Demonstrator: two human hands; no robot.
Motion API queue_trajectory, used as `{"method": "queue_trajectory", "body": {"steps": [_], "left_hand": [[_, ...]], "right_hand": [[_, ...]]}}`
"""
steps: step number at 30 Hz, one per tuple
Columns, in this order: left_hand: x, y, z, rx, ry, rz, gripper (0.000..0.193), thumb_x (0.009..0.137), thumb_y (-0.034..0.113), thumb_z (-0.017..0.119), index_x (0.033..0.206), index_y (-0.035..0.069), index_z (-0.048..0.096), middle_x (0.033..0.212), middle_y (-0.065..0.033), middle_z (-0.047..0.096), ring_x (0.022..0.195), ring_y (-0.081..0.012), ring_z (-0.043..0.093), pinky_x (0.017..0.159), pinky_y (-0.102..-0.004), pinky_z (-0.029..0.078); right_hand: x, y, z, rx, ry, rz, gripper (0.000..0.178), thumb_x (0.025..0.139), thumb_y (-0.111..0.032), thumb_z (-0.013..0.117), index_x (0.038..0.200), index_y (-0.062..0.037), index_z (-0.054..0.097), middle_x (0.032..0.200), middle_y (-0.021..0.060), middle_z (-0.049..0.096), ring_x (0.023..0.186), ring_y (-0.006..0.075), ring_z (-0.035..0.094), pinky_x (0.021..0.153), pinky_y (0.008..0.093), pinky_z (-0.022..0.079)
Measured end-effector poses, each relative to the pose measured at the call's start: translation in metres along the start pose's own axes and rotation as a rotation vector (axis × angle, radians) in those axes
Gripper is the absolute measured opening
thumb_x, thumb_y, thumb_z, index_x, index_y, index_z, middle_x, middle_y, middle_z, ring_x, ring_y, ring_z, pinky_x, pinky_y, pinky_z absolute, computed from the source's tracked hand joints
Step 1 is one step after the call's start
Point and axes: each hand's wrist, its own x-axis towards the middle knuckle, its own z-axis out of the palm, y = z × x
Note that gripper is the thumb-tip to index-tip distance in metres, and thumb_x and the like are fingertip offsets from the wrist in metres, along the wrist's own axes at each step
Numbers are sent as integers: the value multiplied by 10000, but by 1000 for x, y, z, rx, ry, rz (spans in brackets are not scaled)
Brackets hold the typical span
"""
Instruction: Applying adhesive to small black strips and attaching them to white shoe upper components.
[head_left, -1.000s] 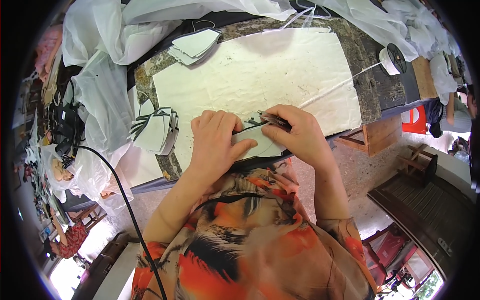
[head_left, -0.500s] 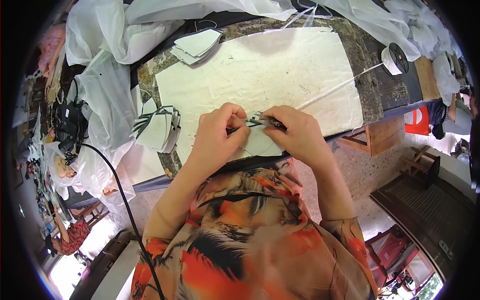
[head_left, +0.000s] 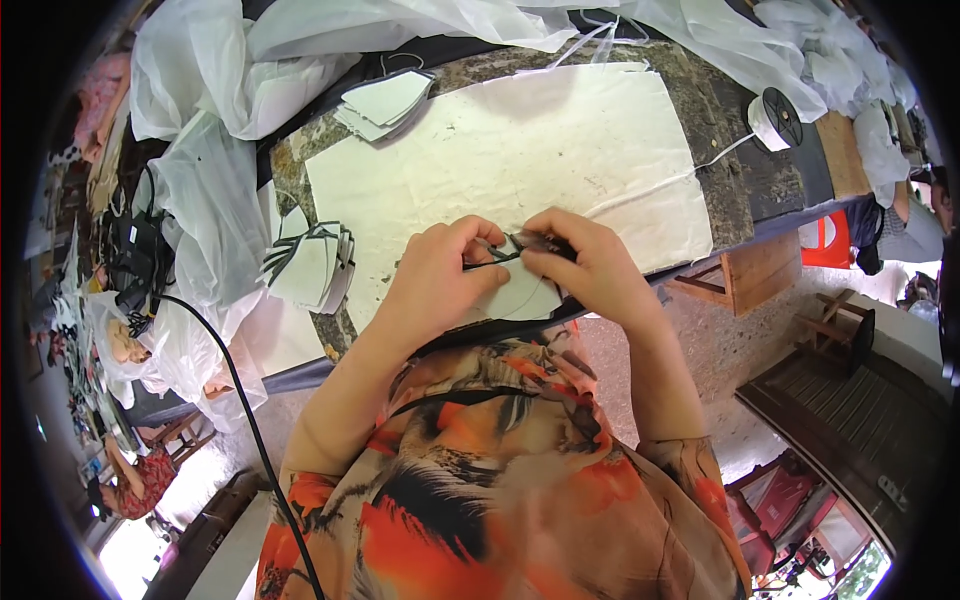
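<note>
Close to the table's front edge, my left hand (head_left: 440, 272) and my right hand (head_left: 590, 262) meet over a white panel with black edging (head_left: 518, 297). Thumb and fingers of my left hand pinch its dark upper edge from the left. My right hand grips the same edge from the right, with a dark strip showing between thumb and fingers. The panel's lower part hangs below the fingers and a thin curved line marks it. What lies under the fingertips is partly hidden.
Left of my hands lies a stack of white panels with black edges (head_left: 325, 275); another stack (head_left: 385, 103) sits farther back. A white spool (head_left: 775, 120) at the right trails a white cord (head_left: 665, 190) toward my hands. Translucent plastic sheeting (head_left: 400, 30) borders the table. A black cable (head_left: 235, 365) hangs left.
The whole view has shifted slightly. My hands stay on the panel while their fingers move a little along its dark edge. The white cord now bends near the spool and looks less taut.
</note>
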Motion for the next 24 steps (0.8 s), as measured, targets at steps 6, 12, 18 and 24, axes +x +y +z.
{"method": "queue_trajectory", "body": {"steps": [6,12,18,24], "left_hand": [[1,4,-17,-365,-158,-181,273,829,91,784,1073,-10,714,799,-4,658,732,-103,594,700,-272,492],[3,0,-17,-332,-205,-134,194,854,77,747,1027,-8,729,807,-4,658,778,-93,597,733,-265,491],[3,3,-23,-150,-261,-101,104,923,60,704,1017,23,683,972,22,652,906,-73,586,817,-242,473],[-4,5,-28,-560,-247,-241,145,934,83,681,1051,-1,696,964,-20,707,874,-89,614,796,-246,487]], "right_hand": [[-3,-3,-14,259,-61,87,218,925,-158,744,1052,-20,633,870,25,641,790,83,566,712,268,485],[1,-2,-7,193,-95,42,260,901,-128,772,1121,-24,679,878,0,648,781,71,573,687,245,484],[4,-4,-7,-61,-140,-81,301,888,-125,774,1159,-22,694,943,33,684,841,107,619,751,273,517],[4,-11,-10,359,-120,83,231,885,-92,739,1103,-32,692,1031,86,692,872,194,649,778,317,518]]}}
